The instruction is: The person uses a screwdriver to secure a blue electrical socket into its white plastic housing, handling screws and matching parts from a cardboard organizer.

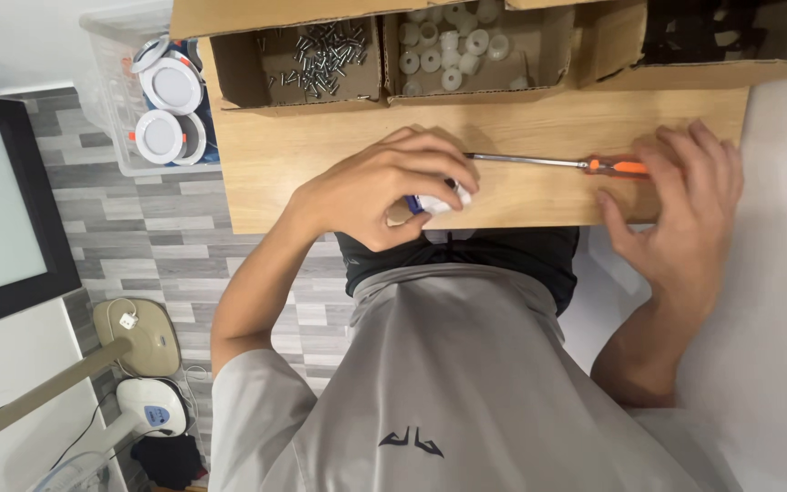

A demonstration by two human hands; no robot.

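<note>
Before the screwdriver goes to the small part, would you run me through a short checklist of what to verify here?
1. Part held: the left hand closes over a small white and blue part on the wooden board. Ok.
2. Tool in hand: the right hand lies on the orange handle of the screwdriver, but a full grip does not show. Cannot tell.
3. Tip aimed: the shaft points toward the part; the tip sits near the fingers. Cannot tell whether it is seated.
4. Screws at hand: the cardboard compartment of screws is open and stocked. Ok.
5. White plastic pieces in the next compartment: present. Ok.
</note>
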